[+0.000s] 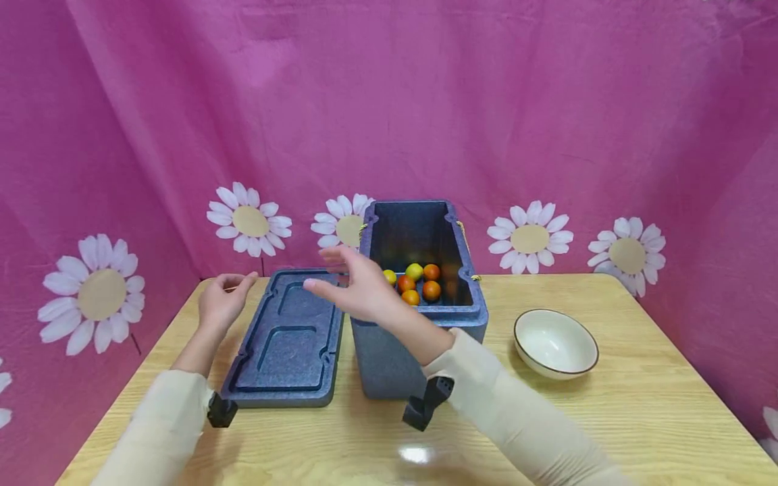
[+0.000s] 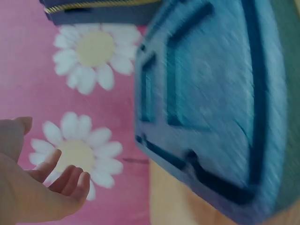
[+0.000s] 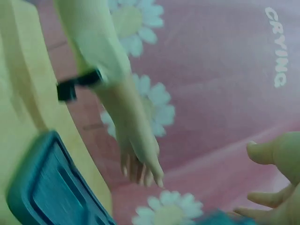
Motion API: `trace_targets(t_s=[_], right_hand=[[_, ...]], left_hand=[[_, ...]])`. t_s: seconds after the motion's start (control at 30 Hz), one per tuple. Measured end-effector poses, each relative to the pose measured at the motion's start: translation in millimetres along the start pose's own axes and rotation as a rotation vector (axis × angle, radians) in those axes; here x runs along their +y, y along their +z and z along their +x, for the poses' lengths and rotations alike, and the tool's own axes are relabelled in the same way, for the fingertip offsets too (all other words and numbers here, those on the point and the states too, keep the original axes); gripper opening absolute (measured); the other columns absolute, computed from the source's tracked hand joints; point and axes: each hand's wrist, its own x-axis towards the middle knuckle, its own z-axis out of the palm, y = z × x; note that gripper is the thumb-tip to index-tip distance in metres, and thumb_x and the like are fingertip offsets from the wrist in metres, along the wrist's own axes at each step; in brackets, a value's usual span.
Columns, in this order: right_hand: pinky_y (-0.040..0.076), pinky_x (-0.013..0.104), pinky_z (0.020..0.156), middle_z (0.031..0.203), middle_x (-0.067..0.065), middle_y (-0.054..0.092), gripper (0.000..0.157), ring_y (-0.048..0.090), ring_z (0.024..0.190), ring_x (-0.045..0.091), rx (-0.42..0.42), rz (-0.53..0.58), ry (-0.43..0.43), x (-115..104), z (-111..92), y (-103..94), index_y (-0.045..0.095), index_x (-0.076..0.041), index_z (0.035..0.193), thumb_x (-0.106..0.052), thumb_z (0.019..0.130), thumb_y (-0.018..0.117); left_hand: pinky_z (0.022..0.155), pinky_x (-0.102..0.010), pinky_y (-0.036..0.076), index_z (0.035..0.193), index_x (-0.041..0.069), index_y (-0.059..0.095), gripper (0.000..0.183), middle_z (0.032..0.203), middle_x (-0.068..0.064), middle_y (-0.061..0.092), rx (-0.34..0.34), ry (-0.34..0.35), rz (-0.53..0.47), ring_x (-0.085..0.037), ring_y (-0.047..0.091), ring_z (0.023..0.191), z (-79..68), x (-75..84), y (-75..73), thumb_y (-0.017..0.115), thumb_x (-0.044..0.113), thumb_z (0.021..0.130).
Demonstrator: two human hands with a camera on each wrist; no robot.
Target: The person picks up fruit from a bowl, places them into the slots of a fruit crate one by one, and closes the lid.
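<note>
My left hand hovers by the left side of a dark grey foam lid, its fingers loosely bent and nothing in them. In the left wrist view that hand stays apart from the lid. My right hand is held above the gap between the lid and a dark grey foam box, thumb and fingers spread, holding nothing. Inside the uncovered box lie several small round fruits, like cherry tomatoes, in red, orange and yellow. The forearm partly covers the box's front left corner.
A white bowl with a dark rim stands right of the box on the wooden table. Yellow cord handles hang at the box's sides. A pink cloth with daisies rises behind the table and along both sides.
</note>
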Motion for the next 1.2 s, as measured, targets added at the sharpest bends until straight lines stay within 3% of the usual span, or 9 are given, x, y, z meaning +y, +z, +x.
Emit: trace_targets(t_s=[0.2,0.33,0.5,0.6,0.7,0.77,0.83,1.0,1.2], right_hand=[[0.047,0.039,0.111,0.145,0.009,0.052,0.063,0.053,0.132,0.023,0.062,-0.144,-0.118,-3.1,-14.6,40.9,0.043,-0.010,0.144,-0.031,0.091,0.069],[0.046,0.035,0.113,0.147,0.009,0.049,0.065,0.050,0.136,0.022,-0.022,-0.209,-0.114,3.1,-22.0,67.3,0.042,-0.008,0.145,-0.034,0.091,0.069],[0.044,0.042,0.114,0.150,0.016,0.045,0.067,0.047,0.138,0.028,-0.070,-0.113,0.083,30.2,-24.3,96.0,0.041,-0.003,0.145,-0.034,0.092,0.068],[0.042,0.048,0.115,0.151,0.021,0.040,0.072,0.045,0.139,0.034,-0.030,-0.041,0.189,48.2,-25.7,109.9,0.037,0.001,0.146,-0.033,0.090,0.069],[0.040,0.051,0.115,0.152,0.026,0.035,0.078,0.041,0.140,0.040,0.044,0.042,0.278,60.6,-27.6,121.9,0.033,0.004,0.147,-0.032,0.088,0.070],[0.038,0.053,0.115,0.152,0.028,0.034,0.081,0.039,0.140,0.042,0.107,0.102,0.340,65.0,-27.6,128.4,0.031,0.006,0.147,-0.030,0.087,0.071],[0.037,0.053,0.116,0.151,0.029,0.035,0.081,0.039,0.139,0.043,0.167,0.138,0.431,68.0,-26.2,134.0,0.032,0.006,0.147,-0.030,0.086,0.072],[0.040,0.050,0.114,0.140,0.031,0.047,0.073,0.046,0.133,0.043,0.281,0.231,0.610,73.9,-22.3,141.2,0.039,0.009,0.140,-0.026,0.086,0.072],[0.041,0.049,0.114,0.139,0.029,0.047,0.066,0.047,0.133,0.041,0.258,0.303,0.657,73.4,-21.0,138.8,0.041,0.009,0.139,-0.021,0.088,0.071]], left_hand=[[0.114,-0.055,0.037,0.144,-0.004,0.039,0.070,0.149,-0.032,0.037,-0.148,-0.091,0.107,-0.046,0.037,0.138,5.3,-28.9,-2.7,0.042,0.049,0.100],[0.114,-0.056,0.037,0.148,-0.008,0.029,0.075,0.151,-0.036,0.031,-0.223,-0.124,0.165,-0.049,0.034,0.139,4.5,-46.3,-7.5,0.038,0.050,0.101],[0.108,-0.053,0.043,0.149,-0.011,0.021,0.078,0.150,-0.039,0.029,-0.296,-0.135,0.189,-0.050,0.039,0.134,3.8,-62.8,-7.9,0.036,0.048,0.102],[0.081,-0.035,0.057,0.150,-0.012,0.016,0.079,0.117,-0.036,0.056,-0.352,-0.155,0.106,-0.036,0.063,0.092,2.0,-71.0,-4.6,0.038,0.047,0.102],[0.063,-0.020,0.051,0.151,-0.011,0.013,0.082,0.117,-0.035,0.056,-0.421,-0.210,0.036,-0.030,0.064,0.089,0.9,-76.7,-1.7,0.035,0.051,0.102],[0.064,-0.019,0.051,0.151,-0.011,0.013,0.082,0.122,-0.038,0.055,-0.466,-0.242,0.022,-0.036,0.064,0.105,0.2,-78.3,-0.6,0.032,0.052,0.102],[0.073,-0.022,0.054,0.151,-0.011,0.014,0.082,0.151,-0.038,0.030,-0.493,-0.255,0.050,-0.042,0.048,0.133,-0.2,-77.9,-0.2,0.028,0.054,0.102],[0.080,-0.027,0.055,0.149,-0.013,0.020,0.075,0.150,-0.037,0.030,-0.544,-0.223,0.066,-0.043,0.049,0.132,-1.8,-76.9,0.0,0.031,0.046,0.104],[0.072,-0.021,0.050,0.146,-0.011,0.032,0.058,0.144,-0.035,0.041,-0.504,-0.180,0.072,-0.035,0.055,0.115,-1.5,-79.7,-1.5,0.043,0.025,0.102]])
